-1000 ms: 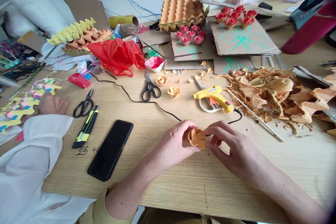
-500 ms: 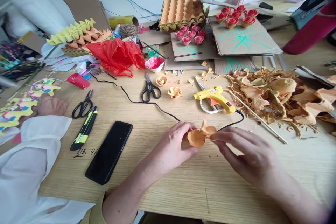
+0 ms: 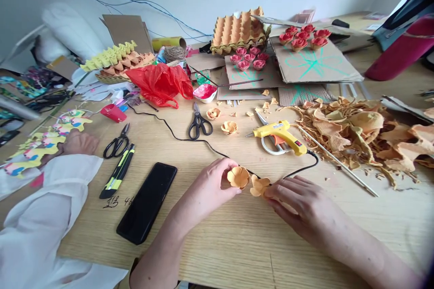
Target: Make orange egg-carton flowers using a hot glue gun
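Orange petalled flower cup [image 3: 238,177], pulp-like in texture: located at the left hand [image 3: 215,185], in front of the person, with its open side facing upward and toward the viewer. The left hand is curved to a narrow opening and holds the cup at its left side between thumb and fingers.

The right hand [image 3: 301,198] is pinched narrow and holds a second part, an orange open-petalled piece [image 3: 259,186] of the same material, by its right edge. The two parts are just beside each other. Whether either part touches the pale wood-grain tabletop [image 3: 220,253] cannot be told.

Beyond the right hand lies a yellow glue gun [image 3: 284,134] with an orange trigger, its nozzle pointing left. Its black cable [image 3: 313,162] leaves the grip end and curves back toward the right hand. To the left of the glue gun stand two finished-looking orange layered flowers [image 3: 229,128], next to black-handled scissors [image 3: 200,127]. To the right lies a heap of torn orange scraps [image 3: 342,131], with a thin pale stick [image 3: 339,162] along its near edge. A black smartphone [image 3: 147,203] lies left of the left hand.
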The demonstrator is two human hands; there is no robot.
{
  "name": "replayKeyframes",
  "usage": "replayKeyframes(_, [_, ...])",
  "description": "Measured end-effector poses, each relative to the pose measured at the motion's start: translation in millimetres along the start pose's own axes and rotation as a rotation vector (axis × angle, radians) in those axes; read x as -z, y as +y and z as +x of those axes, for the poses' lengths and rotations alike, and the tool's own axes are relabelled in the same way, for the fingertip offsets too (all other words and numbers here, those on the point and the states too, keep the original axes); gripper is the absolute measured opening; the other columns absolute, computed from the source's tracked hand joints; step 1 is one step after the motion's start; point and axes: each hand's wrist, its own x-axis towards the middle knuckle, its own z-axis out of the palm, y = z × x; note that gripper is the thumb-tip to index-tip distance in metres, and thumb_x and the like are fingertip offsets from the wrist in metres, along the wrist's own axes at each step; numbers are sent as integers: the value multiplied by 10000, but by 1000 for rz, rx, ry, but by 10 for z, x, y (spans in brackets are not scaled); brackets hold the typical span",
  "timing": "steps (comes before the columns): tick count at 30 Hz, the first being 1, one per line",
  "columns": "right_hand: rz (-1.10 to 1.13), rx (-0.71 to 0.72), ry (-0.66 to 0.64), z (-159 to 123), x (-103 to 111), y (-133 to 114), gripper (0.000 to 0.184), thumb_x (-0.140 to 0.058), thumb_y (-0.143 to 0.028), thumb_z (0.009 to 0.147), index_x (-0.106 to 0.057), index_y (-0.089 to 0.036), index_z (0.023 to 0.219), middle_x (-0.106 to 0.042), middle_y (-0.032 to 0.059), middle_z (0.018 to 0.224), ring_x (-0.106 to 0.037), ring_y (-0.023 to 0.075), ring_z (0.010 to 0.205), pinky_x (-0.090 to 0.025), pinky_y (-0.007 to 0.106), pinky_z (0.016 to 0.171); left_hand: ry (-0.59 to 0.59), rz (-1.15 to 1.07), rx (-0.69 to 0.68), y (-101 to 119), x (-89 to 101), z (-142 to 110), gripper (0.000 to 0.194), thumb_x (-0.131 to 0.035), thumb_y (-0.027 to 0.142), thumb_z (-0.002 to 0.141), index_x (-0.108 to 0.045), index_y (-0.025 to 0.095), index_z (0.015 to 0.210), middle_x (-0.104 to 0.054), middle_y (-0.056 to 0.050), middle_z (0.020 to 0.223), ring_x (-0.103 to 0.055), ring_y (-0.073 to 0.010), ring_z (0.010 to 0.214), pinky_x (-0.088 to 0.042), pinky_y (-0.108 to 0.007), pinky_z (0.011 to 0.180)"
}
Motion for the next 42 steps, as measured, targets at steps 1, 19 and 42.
replayKeyframes(1, [-12,14,-13,6,-15,4,196,-486,-159,1023,-618,-202,885,-679,33,772,-626,173,652,-470,325,636,-4,-5,-1,2,2,-2,292,-714,145,791,-648,248,1056,-715,12,1040,-664,-173,904,-491,-274,822])
replayKeyframes(19, [320,-211,104,118,25,-168,439,-620,-234,968,-473,-234,1382,-689,78,1125,-677,164,849,-600,327,818,-218,-498,-14,76,-93,-22,446,-823,287,784,-612,210,1169,-728,-77,1108,-693,-201,976,-541,-322,857])
replayKeyframes(42, [613,-284,323,13,8,29,335,-673,-319,957,-572,-325,1277,-665,58,1215,-658,219,1098,-576,378,955,-29,-434,-97,97,-229,20,418,-789,196,785,-635,209,1173,-723,-54,1094,-694,-206,1002,-564,-319,877])
